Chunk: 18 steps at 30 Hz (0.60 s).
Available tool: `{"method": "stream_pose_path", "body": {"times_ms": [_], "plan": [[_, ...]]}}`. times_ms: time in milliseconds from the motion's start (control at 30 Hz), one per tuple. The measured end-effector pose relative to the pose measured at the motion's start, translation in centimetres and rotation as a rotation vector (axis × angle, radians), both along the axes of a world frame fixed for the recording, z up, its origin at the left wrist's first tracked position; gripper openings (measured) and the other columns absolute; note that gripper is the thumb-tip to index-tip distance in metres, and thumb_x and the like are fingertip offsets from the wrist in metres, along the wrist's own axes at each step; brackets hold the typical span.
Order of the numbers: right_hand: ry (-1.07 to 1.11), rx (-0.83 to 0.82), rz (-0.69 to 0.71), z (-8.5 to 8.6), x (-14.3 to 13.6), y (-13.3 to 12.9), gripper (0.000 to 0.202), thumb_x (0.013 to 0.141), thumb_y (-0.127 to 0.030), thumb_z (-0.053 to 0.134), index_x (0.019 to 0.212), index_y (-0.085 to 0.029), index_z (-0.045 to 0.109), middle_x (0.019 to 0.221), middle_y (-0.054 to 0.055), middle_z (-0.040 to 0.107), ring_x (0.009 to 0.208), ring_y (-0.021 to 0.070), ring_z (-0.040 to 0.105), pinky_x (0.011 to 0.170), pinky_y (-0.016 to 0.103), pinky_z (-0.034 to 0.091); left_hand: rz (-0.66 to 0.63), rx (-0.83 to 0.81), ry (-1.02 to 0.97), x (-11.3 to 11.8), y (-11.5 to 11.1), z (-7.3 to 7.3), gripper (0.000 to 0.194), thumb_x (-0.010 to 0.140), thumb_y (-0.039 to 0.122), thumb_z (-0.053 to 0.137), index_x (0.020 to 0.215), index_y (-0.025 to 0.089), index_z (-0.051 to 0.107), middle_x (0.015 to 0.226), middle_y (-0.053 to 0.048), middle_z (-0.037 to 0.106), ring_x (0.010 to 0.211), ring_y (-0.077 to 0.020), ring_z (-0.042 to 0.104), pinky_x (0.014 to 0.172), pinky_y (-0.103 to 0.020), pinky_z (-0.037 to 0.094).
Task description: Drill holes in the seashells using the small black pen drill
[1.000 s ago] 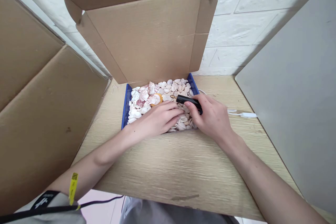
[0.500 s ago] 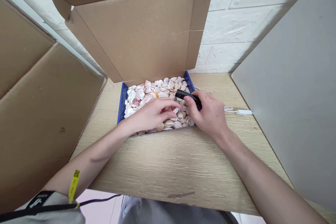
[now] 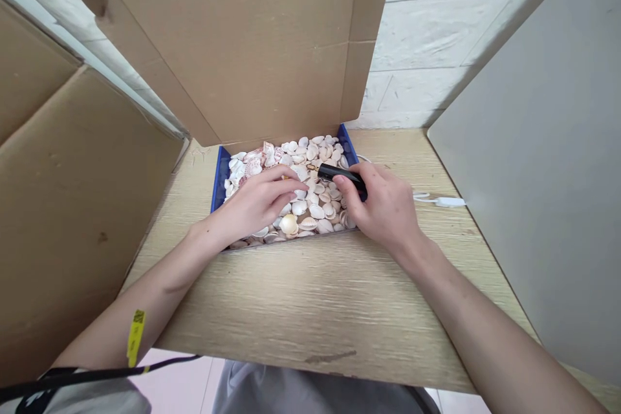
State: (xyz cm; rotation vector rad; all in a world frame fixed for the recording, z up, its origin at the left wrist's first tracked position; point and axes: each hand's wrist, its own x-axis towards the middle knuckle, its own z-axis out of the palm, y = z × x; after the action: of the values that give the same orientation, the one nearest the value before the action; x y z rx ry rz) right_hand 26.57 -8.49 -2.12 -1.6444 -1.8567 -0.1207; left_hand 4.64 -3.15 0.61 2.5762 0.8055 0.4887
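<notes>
A shallow blue-sided box [image 3: 218,176] full of white, cream and pinkish seashells [image 3: 317,211] lies on the wooden table. Over its right part, my right hand [image 3: 383,204] is wrapped round a black cylindrical tool [image 3: 342,178] with a thin metal loop at its tip, which points left just above the shells. My left hand [image 3: 264,197] hovers over the left-centre shells with its fingers apart and bent, and nothing shows between them. A yellowish round shell [image 3: 289,224] lies near the front edge of the box.
The cardboard lid [image 3: 242,52] stands open behind the box against a white brick wall [image 3: 436,32]. Cardboard [image 3: 72,187] rises at the left, a grey panel [image 3: 543,142] at the right. A white cable with a connector [image 3: 449,202] lies on the wooden table [image 3: 291,304].
My left hand has moved left, uncovering shells at the centre and front of the box. My right hand still holds the black tool over the shells. The view has shifted slightly.
</notes>
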Motion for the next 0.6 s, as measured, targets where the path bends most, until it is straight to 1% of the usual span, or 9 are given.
{"method": "stream_pose_path", "body": {"times_ms": [100, 167, 233, 400, 500, 600], "plan": [[-0.012, -0.008, -0.003, 0.02, -0.01, -0.03, 0.037, 0.093, -0.046, 0.042, 0.090, -0.015, 0.063, 0.079, 0.007, 0.067, 0.068, 0.0189, 0.059, 0.057, 0.028, 0.034, 0.028, 0.018, 0.018, -0.10, -0.33, 0.29, 0.021, 0.093, 0.021, 0.050, 0.103, 0.015, 0.068, 0.101, -0.008, 0.057, 0.079, -0.0134, 0.056, 0.071, -0.026, 0.045], [-0.021, -0.012, -0.004, 0.01, 0.00, -0.04, 0.037, 0.093, -0.046, 0.042, 0.091, -0.015, 0.063, 0.080, 0.007, 0.068, 0.068, 0.0190, 0.060, 0.057, 0.028, 0.034, -0.029, -0.028, 0.075, -0.08, -0.47, 0.52, 0.019, 0.092, 0.026, 0.053, 0.099, 0.015, 0.067, 0.096, -0.006, 0.058, 0.083, -0.0148, 0.057, 0.073, -0.026, 0.045], [-0.029, -0.017, -0.002, -0.02, 0.02, -0.04, 0.037, 0.093, -0.045, 0.043, 0.092, -0.015, 0.063, 0.082, 0.007, 0.068, 0.069, 0.0190, 0.060, 0.057, 0.028, 0.034, -0.080, -0.072, 0.132, 0.02, -0.55, 0.65, 0.019, 0.092, 0.028, 0.053, 0.100, 0.016, 0.066, 0.096, -0.005, 0.060, 0.088, -0.0162, 0.057, 0.078, -0.027, 0.044], [-0.049, -0.027, 0.002, -0.04, 0.03, -0.03, 0.037, 0.093, -0.045, 0.043, 0.093, -0.015, 0.064, 0.083, 0.008, 0.069, 0.070, 0.0198, 0.061, 0.058, 0.029, 0.034, -0.096, -0.078, 0.195, 0.22, -0.73, 0.49, 0.027, 0.094, 0.025, 0.049, 0.115, 0.017, 0.063, 0.101, -0.007, 0.058, 0.091, -0.0170, 0.057, 0.081, -0.028, 0.044], [-0.055, -0.028, 0.005, -0.02, 0.04, -0.02, 0.037, 0.093, -0.046, 0.042, 0.092, -0.015, 0.063, 0.083, 0.008, 0.069, 0.070, 0.0196, 0.060, 0.057, 0.029, 0.034, -0.075, -0.056, 0.158, 0.00, -0.70, 0.16, 0.027, 0.094, 0.022, 0.046, 0.113, 0.017, 0.065, 0.098, -0.007, 0.057, 0.087, -0.0159, 0.056, 0.078, -0.028, 0.045], [-0.059, -0.028, 0.011, 0.00, 0.06, -0.01, 0.037, 0.093, -0.046, 0.043, 0.092, -0.015, 0.063, 0.083, 0.008, 0.068, 0.069, 0.0194, 0.060, 0.057, 0.029, 0.033, -0.055, -0.011, 0.092, -0.42, -0.47, -0.32, 0.029, 0.093, 0.014, 0.043, 0.109, 0.017, 0.067, 0.098, -0.007, 0.056, 0.087, -0.0161, 0.056, 0.077, -0.029, 0.046]]}}
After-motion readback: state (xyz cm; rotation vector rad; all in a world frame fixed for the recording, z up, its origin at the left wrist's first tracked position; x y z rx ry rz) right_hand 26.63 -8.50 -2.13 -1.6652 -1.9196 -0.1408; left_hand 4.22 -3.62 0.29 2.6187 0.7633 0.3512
